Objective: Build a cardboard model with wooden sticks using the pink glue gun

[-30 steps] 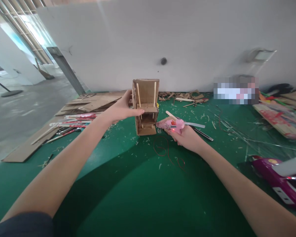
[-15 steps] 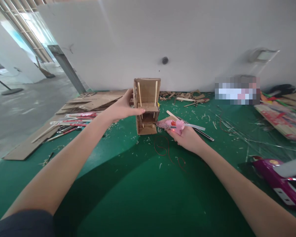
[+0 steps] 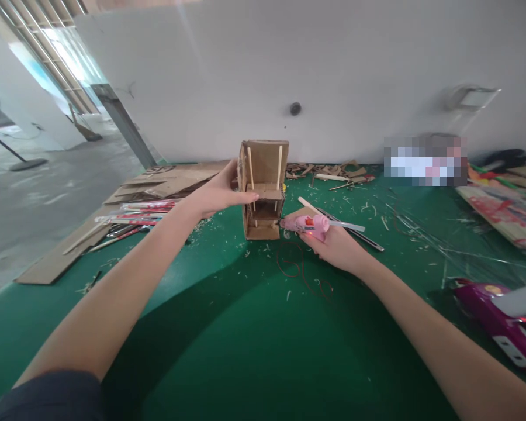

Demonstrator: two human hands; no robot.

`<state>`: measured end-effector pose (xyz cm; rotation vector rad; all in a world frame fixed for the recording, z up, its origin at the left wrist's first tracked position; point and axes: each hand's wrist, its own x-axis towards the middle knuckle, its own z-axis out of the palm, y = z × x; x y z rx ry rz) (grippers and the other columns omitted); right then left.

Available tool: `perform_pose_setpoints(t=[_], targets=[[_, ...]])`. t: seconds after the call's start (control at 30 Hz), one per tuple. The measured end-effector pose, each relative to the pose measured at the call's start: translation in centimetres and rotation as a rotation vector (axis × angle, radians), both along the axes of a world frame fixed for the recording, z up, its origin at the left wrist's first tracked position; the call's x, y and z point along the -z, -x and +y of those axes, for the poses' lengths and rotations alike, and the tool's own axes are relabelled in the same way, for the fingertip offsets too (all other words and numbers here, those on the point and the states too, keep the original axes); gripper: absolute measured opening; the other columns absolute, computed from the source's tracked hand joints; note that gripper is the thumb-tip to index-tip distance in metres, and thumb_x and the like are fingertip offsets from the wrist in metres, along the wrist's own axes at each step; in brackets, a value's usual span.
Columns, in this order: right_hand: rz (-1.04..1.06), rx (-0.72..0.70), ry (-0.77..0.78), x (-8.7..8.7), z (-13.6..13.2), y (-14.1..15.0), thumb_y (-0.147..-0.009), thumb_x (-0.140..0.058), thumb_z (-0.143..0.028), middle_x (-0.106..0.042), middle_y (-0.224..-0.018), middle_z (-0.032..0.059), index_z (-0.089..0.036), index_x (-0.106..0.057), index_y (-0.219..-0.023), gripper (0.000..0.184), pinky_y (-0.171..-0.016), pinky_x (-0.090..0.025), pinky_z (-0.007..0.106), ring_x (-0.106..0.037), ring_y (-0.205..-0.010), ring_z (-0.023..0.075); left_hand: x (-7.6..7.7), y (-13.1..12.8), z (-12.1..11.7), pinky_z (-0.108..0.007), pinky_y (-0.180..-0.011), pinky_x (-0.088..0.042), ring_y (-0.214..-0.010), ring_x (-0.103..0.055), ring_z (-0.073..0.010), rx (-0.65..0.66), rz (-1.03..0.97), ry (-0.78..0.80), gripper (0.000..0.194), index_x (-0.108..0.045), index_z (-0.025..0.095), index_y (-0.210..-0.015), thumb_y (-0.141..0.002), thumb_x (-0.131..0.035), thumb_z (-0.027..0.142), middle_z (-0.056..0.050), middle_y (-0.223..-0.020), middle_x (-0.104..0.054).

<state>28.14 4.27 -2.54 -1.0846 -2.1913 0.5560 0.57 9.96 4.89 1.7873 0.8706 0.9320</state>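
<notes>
A small cardboard model point(image 3: 263, 188) with thin wooden sticks glued on stands upright on the green mat point(image 3: 228, 327). My left hand point(image 3: 219, 192) grips its left side, thumb across the front shelf. My right hand point(image 3: 335, 245) holds a pink hot glue gun point(image 3: 309, 223) with a lit red lamp. The gun's nozzle points left at the model's lower right edge, close to or touching it. A clear glue stick pokes out of the back of the gun.
Flat cardboard sheets point(image 3: 158, 184) and red-wrapped sticks point(image 3: 135, 213) lie to the left. Cardboard and wood scraps point(image 3: 328, 172) line the wall behind. A purple toy car point(image 3: 499, 318) sits at the right, packaged goods point(image 3: 504, 213) beyond it. A red wire point(image 3: 298, 269) curls near my right wrist.
The view has shifted slightly. The glue gun's nozzle has crept a little closer to the model's lower right edge. My left hand keeps its grip.
</notes>
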Motion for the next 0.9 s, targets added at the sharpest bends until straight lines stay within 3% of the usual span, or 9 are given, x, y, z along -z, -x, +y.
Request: perform_pose_setpoints(t=[0.2, 0.37, 0.47, 0.57, 0.7, 0.9], targets=[[0.012, 0.017, -0.017, 0.3, 0.0, -0.1, -0.094, -0.046, -0.031, -0.067, -0.116, 0.0073, -0.026, -0.06, -0.125, 0.034, -0.098, -0.049, 0.044, -0.061, -0.113, 0.0261, 0.2, 0.3, 0.3, -0.052, -0.108, -0.042, -0.134, -0.046, -0.0338, -0.003, -0.04, 0.055, 0.079, -0.042, 0.025, -0.138, -0.069, -0.08, 0.025, -0.011, -0.144, -0.051], [-0.089, 0.156, 0.03, 1.3, 0.1, -0.2, -0.093, -0.049, -0.039, -0.07, -0.088, 0.0058, -0.024, -0.063, -0.118, 0.032, -0.075, -0.054, 0.039, -0.067, -0.079, 0.0247, 0.9, 0.5, 0.9, -0.054, -0.106, -0.044, -0.132, -0.049, -0.035, 0.002, -0.111, 0.145, 0.086, -0.039, 0.027, -0.144, -0.068, -0.08, 0.024, -0.012, -0.143, -0.053], [-0.134, 0.147, 0.07, 1.6, 0.5, -0.3, -0.091, -0.052, -0.041, -0.067, -0.075, 0.0036, -0.022, -0.065, -0.109, 0.029, -0.067, -0.053, 0.036, -0.064, -0.067, 0.0221, 1.0, 0.5, 0.9, -0.054, -0.105, -0.045, -0.131, -0.051, -0.0349, -0.005, -0.128, 0.177, 0.087, -0.039, 0.027, -0.144, -0.068, -0.081, 0.023, -0.012, -0.141, -0.055], [-0.086, 0.124, 0.055, 1.2, 0.5, -0.3, -0.09, -0.053, -0.04, -0.064, -0.071, 0.0035, -0.022, -0.066, -0.102, 0.025, -0.064, -0.053, 0.036, -0.063, -0.066, 0.0215, 1.0, 0.6, 0.8, -0.055, -0.107, -0.043, -0.131, -0.05, -0.0355, 0.001, -0.133, 0.183, 0.088, -0.04, 0.023, -0.144, -0.066, -0.082, 0.024, -0.014, -0.14, -0.055], [0.066, 0.101, 0.067, 0.5, 0.2, 0.0, -0.092, -0.05, -0.037, -0.064, -0.074, 0.0034, -0.023, -0.062, -0.117, 0.031, -0.064, -0.054, 0.036, -0.063, -0.067, 0.0202, 1.0, 0.7, 0.7, -0.055, -0.107, -0.042, -0.133, -0.048, -0.0361, 0.039, -0.14, 0.206, 0.082, -0.044, 0.02, -0.14, -0.067, -0.081, 0.025, -0.016, -0.144, -0.051], [0.019, 0.081, 0.1, 0.5, 0.5, 0.0, -0.09, -0.054, -0.036, -0.063, -0.071, 0.0042, -0.024, -0.064, -0.109, 0.025, -0.063, -0.055, 0.037, -0.064, -0.067, 0.0223, 0.9, 0.5, 0.6, -0.053, -0.111, -0.04, -0.135, -0.046, -0.036, 0.039, -0.138, 0.197, 0.069, -0.055, 0.018, -0.131, -0.067, -0.08, 0.026, -0.015, -0.142, -0.053]])
